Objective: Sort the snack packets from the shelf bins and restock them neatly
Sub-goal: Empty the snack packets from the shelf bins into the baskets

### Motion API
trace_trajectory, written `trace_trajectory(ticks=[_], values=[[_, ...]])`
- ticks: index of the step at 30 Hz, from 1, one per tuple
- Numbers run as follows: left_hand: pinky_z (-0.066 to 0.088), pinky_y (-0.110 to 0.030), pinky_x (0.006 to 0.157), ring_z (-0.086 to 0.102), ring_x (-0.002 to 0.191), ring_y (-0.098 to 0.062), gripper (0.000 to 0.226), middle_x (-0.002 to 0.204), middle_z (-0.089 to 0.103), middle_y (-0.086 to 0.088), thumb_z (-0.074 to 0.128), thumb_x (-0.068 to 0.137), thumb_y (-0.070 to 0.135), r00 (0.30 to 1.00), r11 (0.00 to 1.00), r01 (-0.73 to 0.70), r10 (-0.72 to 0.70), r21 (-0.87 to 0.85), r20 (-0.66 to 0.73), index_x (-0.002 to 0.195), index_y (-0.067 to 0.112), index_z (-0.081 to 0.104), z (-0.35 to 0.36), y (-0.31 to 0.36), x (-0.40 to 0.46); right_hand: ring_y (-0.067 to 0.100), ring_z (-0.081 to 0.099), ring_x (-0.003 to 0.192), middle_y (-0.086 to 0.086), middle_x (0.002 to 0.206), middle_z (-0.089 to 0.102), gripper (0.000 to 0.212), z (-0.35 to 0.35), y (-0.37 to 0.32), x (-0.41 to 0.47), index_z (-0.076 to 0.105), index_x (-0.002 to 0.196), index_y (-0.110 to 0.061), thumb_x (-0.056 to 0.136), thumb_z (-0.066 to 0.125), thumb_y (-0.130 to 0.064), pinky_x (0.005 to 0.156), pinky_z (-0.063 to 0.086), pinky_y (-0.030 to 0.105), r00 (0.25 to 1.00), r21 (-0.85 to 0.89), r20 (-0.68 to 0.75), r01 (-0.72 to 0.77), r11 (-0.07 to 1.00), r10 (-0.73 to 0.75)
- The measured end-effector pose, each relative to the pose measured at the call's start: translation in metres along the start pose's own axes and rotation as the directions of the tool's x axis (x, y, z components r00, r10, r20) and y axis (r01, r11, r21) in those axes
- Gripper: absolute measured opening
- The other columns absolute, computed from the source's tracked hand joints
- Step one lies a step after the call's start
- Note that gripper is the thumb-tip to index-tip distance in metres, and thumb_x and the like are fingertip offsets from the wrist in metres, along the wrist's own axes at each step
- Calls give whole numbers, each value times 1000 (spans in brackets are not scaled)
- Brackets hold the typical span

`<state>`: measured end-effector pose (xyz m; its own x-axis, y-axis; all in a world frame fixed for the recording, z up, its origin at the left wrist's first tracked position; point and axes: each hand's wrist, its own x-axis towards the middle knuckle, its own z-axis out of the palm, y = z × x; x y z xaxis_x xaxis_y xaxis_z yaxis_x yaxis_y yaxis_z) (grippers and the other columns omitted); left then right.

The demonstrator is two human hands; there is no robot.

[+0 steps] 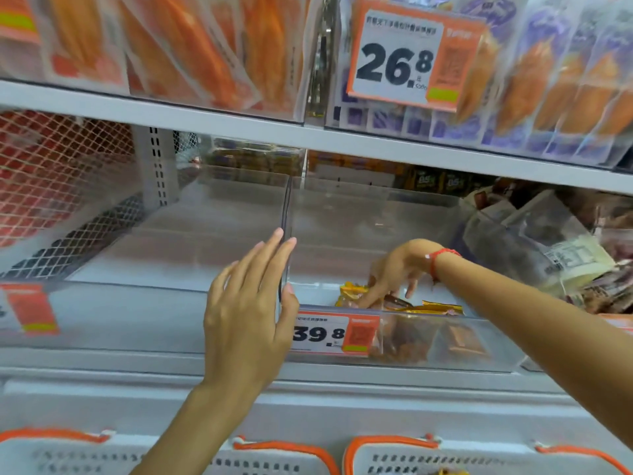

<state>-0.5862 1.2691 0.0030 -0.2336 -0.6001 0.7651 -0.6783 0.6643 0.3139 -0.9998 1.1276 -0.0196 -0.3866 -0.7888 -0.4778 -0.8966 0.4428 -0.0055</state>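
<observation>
- Head view: clear middle bin (404, 337) on the shelf, holds a few yellow-orange snack packets (394, 301) at its front edge; more brown packets show thru the front wall.
- Right hand (397, 269) reaches down into that bin, fingers spread, fingertips resting on the packets; can't tell if it pinches one. Red band at wrist.
- Left hand (246, 310) flat against the divider (286, 217) btw bins, fingers straight, thumb on the other side.
- Left bin (171, 241): nothing visible inside.
- Right bin (548, 241): piled w/ mixed packets.
- 39.8 price tag (335, 332) on front wall; 26.8 tag (407, 53) above.
- Upper shelf: orange packets (171, 46), purple packs (548, 80). Baskets (394, 455) below.
</observation>
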Motion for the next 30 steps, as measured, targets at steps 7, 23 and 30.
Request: trace_trajectory(ticks=[7,23,30], values=[[24,-32,111,44,134,-15,52,153,38,6,31,95,30,999,1000,2,-3,15,36,146,23,40,-1,0,0,23,58,74,11,84,66,4,-5,-105,-223,68,89,-13,87,69,-16,66,48,34,852,245,158,456,856,-499],[15,-48,117,30,141,-27,44,152,36,-8,44,94,11,996,996,-54,48,66,79,138,9,46,-14,25,4,13,68,84,1,91,70,27,93,34,-425,66,98,-16,75,78,-25,77,57,32,663,399,-639,719,569,-391],[33,-41,107,40,133,-22,30,144,47,2,46,100,23,881,964,-148,229,-219,413,128,21,57,-7,99,37,5,46,123,-12,138,48,75,149,44,-395,42,141,-30,76,79,-40,103,39,23,872,127,-162,482,867,-461]])
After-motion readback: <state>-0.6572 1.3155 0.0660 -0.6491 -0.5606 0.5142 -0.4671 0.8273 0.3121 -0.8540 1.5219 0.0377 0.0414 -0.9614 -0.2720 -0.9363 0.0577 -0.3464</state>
